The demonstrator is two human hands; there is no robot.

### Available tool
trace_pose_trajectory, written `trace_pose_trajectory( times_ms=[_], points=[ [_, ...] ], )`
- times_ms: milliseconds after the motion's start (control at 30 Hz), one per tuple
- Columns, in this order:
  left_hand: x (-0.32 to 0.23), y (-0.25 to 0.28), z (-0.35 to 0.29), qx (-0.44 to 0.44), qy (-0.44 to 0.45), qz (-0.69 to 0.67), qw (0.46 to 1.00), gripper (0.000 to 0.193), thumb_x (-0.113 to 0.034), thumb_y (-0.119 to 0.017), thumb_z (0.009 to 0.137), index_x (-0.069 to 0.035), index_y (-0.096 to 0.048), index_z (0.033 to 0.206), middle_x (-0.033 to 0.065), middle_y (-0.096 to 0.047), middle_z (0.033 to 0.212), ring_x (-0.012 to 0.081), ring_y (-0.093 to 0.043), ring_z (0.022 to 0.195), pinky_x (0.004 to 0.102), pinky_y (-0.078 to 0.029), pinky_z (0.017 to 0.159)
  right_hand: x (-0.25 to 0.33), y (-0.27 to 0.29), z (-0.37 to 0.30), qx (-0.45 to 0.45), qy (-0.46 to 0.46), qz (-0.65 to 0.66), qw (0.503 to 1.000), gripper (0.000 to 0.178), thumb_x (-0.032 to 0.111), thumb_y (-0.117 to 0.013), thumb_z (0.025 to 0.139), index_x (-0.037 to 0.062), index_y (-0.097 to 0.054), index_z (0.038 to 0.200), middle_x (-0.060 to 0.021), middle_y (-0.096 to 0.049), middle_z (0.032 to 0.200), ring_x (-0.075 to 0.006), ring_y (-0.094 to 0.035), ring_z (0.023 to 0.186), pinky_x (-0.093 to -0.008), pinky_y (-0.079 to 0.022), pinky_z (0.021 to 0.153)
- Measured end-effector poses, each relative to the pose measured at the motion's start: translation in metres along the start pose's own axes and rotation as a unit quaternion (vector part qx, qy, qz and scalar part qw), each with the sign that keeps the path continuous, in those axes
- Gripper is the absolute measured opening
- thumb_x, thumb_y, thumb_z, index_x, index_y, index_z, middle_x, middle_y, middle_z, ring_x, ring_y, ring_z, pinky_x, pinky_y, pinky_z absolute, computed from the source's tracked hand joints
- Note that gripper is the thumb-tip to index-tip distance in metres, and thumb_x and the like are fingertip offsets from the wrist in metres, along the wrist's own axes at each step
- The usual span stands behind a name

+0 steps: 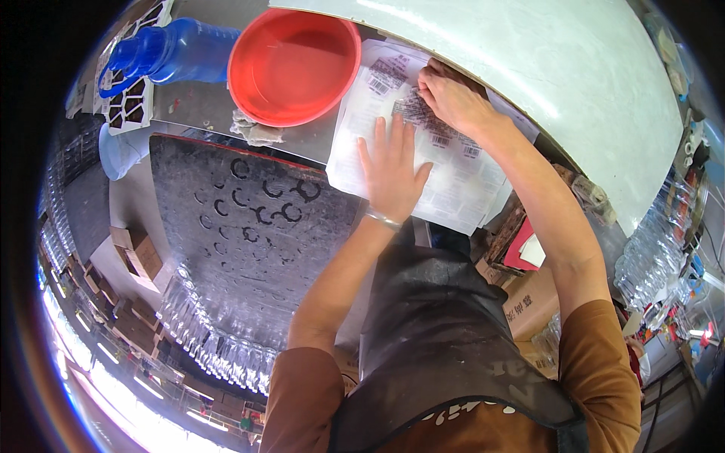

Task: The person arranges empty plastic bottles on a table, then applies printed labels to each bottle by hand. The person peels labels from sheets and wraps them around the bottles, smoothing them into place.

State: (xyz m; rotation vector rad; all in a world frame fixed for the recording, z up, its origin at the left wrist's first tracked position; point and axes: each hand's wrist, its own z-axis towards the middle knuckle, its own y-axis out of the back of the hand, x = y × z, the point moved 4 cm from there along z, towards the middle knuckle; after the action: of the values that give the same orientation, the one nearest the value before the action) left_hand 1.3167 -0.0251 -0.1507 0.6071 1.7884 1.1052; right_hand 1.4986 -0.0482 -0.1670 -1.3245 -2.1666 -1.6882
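Note:
A stack of white label sheets [445, 177], printed with small text and barcodes, lies on the work surface before me. My left hand [393, 170] rests flat on the sheets with its fingers spread, a clear band around the wrist. Farther up and to the right, my right hand [453, 98] is closed, fingertips bent down at the far part of the top sheet. What they pinch is hidden. Beside those fingers a dark-printed clear label [415, 108] shows against the white.
Left of the sheets stands a red basin [294, 72], with a crumpled rag [257, 130] below it. A blue plastic jug [189, 51] lies farther left. A wet dark board [249, 219] spans the near left. The white tabletop [589, 83] borders the right hand's side.

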Motion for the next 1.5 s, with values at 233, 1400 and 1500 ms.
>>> trace_pose_trajectory(
  times_ms=[233,1400,1500],
  points=[
    [0.0,0.003,0.0,-0.002,0.002,-0.005,1.0,0.076,-0.034,-0.073,0.082,-0.002,-0.045,0.146,0.0121,-0.028,0.161,0.0359,-0.018,0.151,0.0659,-0.015,0.115,0.004,0.011,-0.019,-0.006,-0.035,0.082,0.996,0.016,0.02,-0.052,0.101,0.0049,-0.05,0.105,-0.0177,-0.065,0.096,-0.0392,-0.064,0.089,-0.0484,-0.05,0.073],
    [0.016,0.008,0.026,-0.031,-0.069,0.003,0.997,0.074,-0.031,-0.068,0.088,-0.006,-0.038,0.151,0.0112,-0.036,0.158,0.0328,-0.025,0.149,0.0621,-0.015,0.117,0.002,0.01,-0.074,-0.219,0.137,0.057,0.964,0.027,-0.005,-0.065,0.083,0.0077,-0.056,0.106,-0.011,-0.061,0.087,-0.0316,-0.061,0.072,-0.0405,-0.05,0.064],
    [0.016,0.008,0.026,-0.035,-0.07,0.002,0.997,0.072,-0.031,-0.067,0.088,-0.006,-0.041,0.15,0.0107,-0.036,0.158,0.0328,-0.025,0.149,0.062,-0.015,0.117,0.005,0.013,-0.092,-0.234,0.142,0.061,0.96,0.031,-0.005,-0.065,0.081,0.0084,-0.059,0.109,-0.0109,-0.062,0.088,-0.0317,-0.062,0.075,-0.0402,-0.051,0.064]
  ],
)
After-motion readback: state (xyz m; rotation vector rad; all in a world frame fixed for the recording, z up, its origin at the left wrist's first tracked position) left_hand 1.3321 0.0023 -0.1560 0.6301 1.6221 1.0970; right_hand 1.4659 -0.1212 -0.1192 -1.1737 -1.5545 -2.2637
